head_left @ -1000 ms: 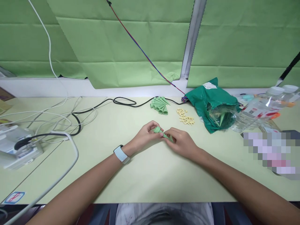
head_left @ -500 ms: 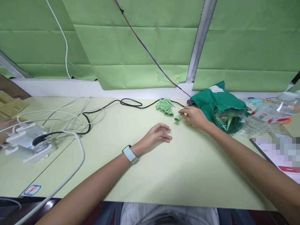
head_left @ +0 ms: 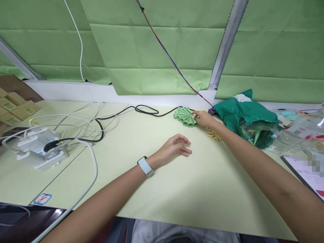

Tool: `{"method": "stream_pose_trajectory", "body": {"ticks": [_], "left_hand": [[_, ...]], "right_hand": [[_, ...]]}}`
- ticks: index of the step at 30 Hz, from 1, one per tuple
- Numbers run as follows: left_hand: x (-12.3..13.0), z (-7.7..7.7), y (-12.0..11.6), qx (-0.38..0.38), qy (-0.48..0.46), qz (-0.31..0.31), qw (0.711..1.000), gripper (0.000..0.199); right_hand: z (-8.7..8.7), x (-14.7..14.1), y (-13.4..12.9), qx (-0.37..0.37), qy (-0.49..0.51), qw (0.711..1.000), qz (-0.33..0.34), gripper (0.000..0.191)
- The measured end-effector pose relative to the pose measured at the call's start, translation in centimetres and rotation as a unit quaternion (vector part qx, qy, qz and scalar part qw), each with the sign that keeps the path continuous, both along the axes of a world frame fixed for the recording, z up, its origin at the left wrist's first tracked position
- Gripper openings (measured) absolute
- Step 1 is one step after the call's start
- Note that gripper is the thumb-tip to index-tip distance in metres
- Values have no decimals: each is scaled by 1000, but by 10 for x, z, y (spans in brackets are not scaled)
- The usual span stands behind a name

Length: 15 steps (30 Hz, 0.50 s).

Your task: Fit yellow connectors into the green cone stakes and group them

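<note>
Small green cones [head_left: 181, 116] lie side by side in a fan on the table, wide mouths toward me and to the left. My right hand [head_left: 205, 119] is at the fan's right end, its fingertips pinched at the narrow end of the last green cone [head_left: 193, 123]. Below that hand, partly hidden by the wrist, is a small heap of yellowish star-like pieces [head_left: 213, 134]. My left hand [head_left: 177, 147] rests on the table in front of the cones, fingers apart and slightly curled, holding nothing.
Right of the cones sits a torn green plastic bag [head_left: 249, 116] with a cone inside. Clear plastic bottles [head_left: 303, 130] and a clipboard [head_left: 303, 173] are farther right. A power strip [head_left: 42, 148] with tangled white and black cables [head_left: 101, 130] and cardboard boxes [head_left: 15, 104] occupy the left.
My right hand has moved the separate cone up and left against the fan's right end. More of the yellowish pieces show now. The view has shifted slightly; my left hand stays put.
</note>
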<state>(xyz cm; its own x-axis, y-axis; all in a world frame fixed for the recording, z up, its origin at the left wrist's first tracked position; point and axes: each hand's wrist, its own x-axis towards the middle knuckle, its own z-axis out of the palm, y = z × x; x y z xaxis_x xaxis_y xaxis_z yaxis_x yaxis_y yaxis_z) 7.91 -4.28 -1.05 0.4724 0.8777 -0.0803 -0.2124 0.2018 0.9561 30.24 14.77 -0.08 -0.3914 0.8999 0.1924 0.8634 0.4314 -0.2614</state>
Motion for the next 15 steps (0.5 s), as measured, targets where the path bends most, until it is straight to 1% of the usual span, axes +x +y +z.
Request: {"method": "stream_pose_trajectory", "body": {"ticks": [5, 8, 9, 11, 13, 15], "left_hand": [[2, 1, 0, -4, 3, 9, 1000, 23], [2, 4, -1, 14, 23, 23, 999, 20], [1, 3, 0, 32, 40, 32, 998, 18], [-2, 0, 2, 83, 88, 57, 991, 16], [-6, -5, 6, 137, 146, 91, 975, 16], [-9, -10, 11, 185, 197, 125, 955, 22]], "right_hand": [[0, -1, -17, 27, 28, 998, -46, 42], [-1, 0, -40, 42, 42, 997, -47, 40], [-2, 1, -51, 56, 51, 996, -37, 39], [-5, 2, -78, 98, 80, 992, 6, 37], [-10, 7, -109, 131, 100, 984, 65, 36], [-16, 16, -138, 131, 106, 979, 114, 36]]}}
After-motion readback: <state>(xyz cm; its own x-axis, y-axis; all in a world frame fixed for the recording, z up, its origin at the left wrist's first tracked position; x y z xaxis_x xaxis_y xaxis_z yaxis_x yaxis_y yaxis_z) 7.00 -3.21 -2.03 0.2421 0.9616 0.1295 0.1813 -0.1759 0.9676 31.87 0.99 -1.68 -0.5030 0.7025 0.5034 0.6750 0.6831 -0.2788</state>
